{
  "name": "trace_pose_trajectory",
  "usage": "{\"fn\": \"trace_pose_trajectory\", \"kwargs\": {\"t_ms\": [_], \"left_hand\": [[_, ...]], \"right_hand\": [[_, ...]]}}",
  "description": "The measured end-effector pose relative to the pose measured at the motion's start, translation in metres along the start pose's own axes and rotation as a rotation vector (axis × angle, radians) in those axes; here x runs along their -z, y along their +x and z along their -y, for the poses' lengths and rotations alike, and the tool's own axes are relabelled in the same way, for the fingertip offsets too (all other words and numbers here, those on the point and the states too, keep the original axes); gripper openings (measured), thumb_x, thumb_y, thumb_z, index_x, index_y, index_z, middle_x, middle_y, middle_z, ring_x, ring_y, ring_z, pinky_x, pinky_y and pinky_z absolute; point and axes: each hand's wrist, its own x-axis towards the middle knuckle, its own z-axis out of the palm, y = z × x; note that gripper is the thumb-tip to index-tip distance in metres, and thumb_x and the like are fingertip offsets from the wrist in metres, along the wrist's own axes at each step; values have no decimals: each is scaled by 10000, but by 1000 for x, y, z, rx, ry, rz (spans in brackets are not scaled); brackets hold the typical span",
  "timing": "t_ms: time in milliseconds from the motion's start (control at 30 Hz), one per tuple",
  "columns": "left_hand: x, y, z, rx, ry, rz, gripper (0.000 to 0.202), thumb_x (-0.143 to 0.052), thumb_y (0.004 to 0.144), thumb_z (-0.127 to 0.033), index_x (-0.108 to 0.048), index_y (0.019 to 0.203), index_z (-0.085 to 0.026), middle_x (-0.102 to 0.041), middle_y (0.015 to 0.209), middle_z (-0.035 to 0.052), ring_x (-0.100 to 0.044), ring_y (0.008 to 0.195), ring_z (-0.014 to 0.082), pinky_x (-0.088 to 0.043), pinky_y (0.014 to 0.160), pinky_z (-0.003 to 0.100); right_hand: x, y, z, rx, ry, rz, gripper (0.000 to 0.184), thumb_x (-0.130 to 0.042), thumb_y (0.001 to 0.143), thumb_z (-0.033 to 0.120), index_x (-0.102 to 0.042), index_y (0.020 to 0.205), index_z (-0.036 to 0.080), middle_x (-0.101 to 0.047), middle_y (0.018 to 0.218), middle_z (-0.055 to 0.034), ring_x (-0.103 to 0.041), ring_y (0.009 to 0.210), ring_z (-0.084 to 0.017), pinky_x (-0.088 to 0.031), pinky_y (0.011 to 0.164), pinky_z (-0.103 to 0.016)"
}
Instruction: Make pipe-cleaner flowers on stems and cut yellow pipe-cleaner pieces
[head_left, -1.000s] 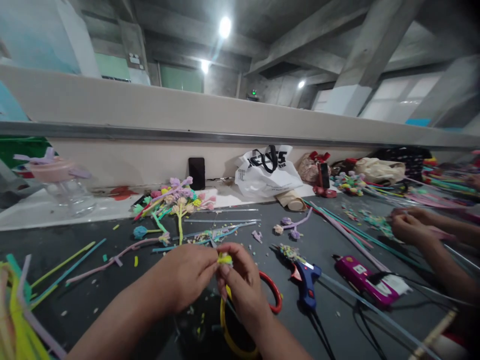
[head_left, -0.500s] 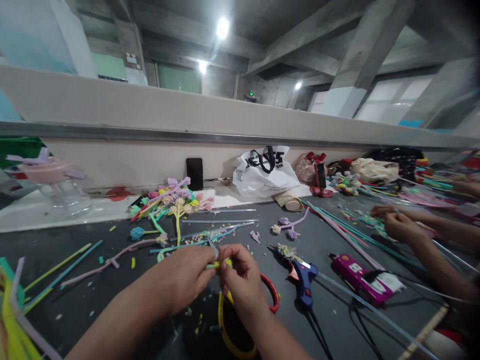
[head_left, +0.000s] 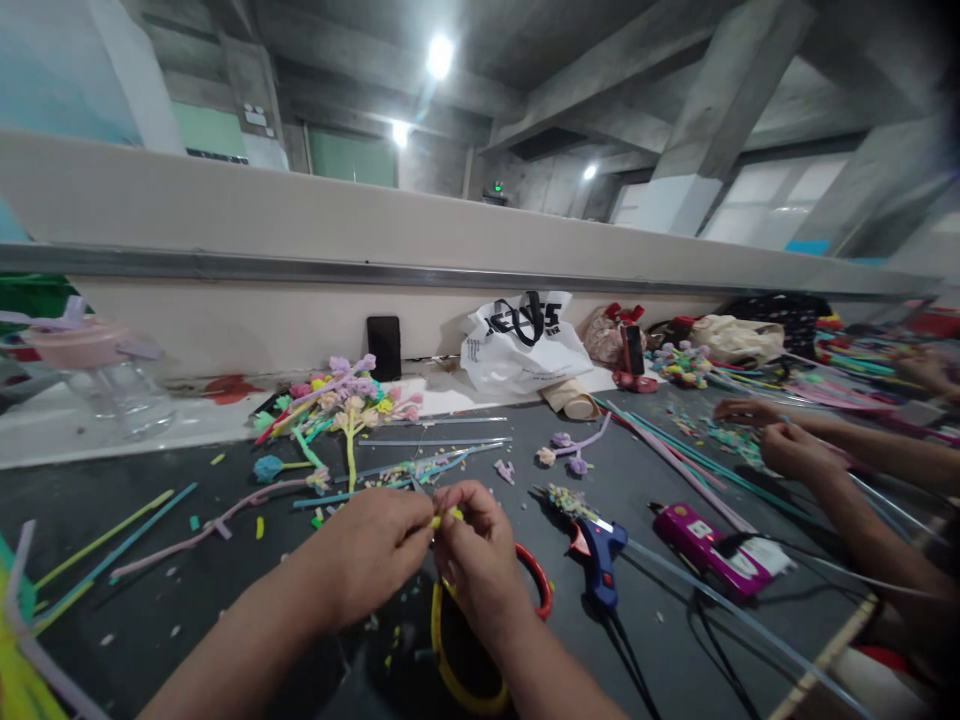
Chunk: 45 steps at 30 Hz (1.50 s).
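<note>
In the head view, at lower centre, a small yellow piece [head_left: 448,516] sits between both hands' fingertips: the left hand [head_left: 371,540] pinches its left end, the right hand [head_left: 480,550] its right. Scissors [head_left: 542,577] show around the right hand.

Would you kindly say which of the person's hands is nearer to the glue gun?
Right. The right hand is left of the glue gun; the left hand is farther left.
</note>
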Motion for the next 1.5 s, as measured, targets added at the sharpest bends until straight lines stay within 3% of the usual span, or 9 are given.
{"fn": "trace_pose_trajectory", "kwargs": {"t_ms": [200, 300, 467, 767, 1000, 1133, 1300, 1500], "left_hand": [[11, -3, 6, 55, -176, 119, 159, -427, 766, -209, -583, 762, -175, -586, 737, -15, -505, 695, 128, -336, 599, 210], [12, -5, 9, 51, -171, 84, 171, -442, 749, -190, -595, 825, -184, -611, 811, -5, -524, 759, 141, -355, 648, 220], [9, -8, 3, 55, -109, 34, 149, -443, 770, -217, -589, 780, -191, -628, 793, 10, -546, 743, 156, -354, 624, 232], [10, -7, -1, 24, 27, 20, 203, -409, 800, -183, -601, 735, -173, -615, 688, 33, -546, 650, 164, -336, 570, 251], [2, -7, 7, 95, 7, 22, 137, -471, 772, -256, -589, 801, -191, -634, 773, 31, -574, 711, 179, -361, 578, 252], [-5, -5, 8, 129, 65, 32, 185, -428, 795, -270, -589, 801, -182, -650, 803, 64, -596, 739, 206, -387, 604, 274], [-10, 0, 1, 180, 165, 125, 244, -393, 788, -195, -635, 802, -164, -672, 782, 121, -625, 728, 244, -412, 601, 299], [-16, 2, 0, 141, 218, 104, 330, -322, 816, -196, -648, 793, -146, -670, 750, 160, -626, 684, 280, -422, 586, 343]], "right_hand": [[-4, 0, 6, -128, 196, 28, 91, -593, 682, 167, -510, 716, 183, -501, 643, 50, -288, 369, -11, -203, 315, -116], [-5, 0, 7, -178, 233, 31, 72, -574, 676, 155, -513, 706, 180, -513, 646, 41, -248, 357, -12, -188, 294, -116], [-7, -2, 9, -239, 260, 37, 80, -576, 673, 163, -521, 729, 180, -485, 632, 51, -230, 379, -19, -193, 299, -110], [-11, -2, 10, -261, 194, 22, 116, -619, 664, 200, -514, 712, 186, -397, 495, 89, -215, 353, -18, -184, 309, -112], [-9, 1, 5, -213, 92, -12, 116, -602, 632, 176, -508, 701, 184, -418, 478, 93, -243, 331, -13, -189, 309, -116], [-6, 3, -1, -226, -20, 16, 113, -562, 618, 145, -487, 692, 187, -420, 443, 104, -262, 320, -19, -203, 308, -122], [-3, 4, -6, -221, -192, -17, 106, -531, 603, 149, -471, 681, 188, -471, 439, 97, -295, 303, -22, -216, 305, -126], [4, 9, -10, -263, -197, -37, 119, -481, 574, 121, -473, 669, 192, -414, 390, 120, -261, 277, -23, -200, 288, -128]]}}
